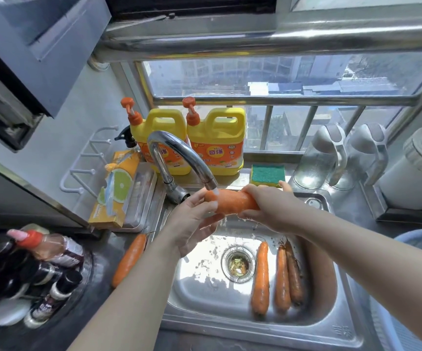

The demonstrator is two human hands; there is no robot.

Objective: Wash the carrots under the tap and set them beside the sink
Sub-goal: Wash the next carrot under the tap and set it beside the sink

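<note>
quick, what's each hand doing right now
left hand: holds one end of the carrot
right hand: grips its other end

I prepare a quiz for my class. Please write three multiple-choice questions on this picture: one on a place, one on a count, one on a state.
1. Where does the carrot outside the sink lie? A. on the counter left of it B. on the window sill C. on a plate
2. How many carrots lie in the sink? A. one B. three C. six
3. The tap is: A. off B. wrapped in cloth C. running
Answers: 1 A, it lies past its left rim. 2 B, three lie right of the drain. 3 C, water falls on the held carrot in the left hand and right hand.
</note>
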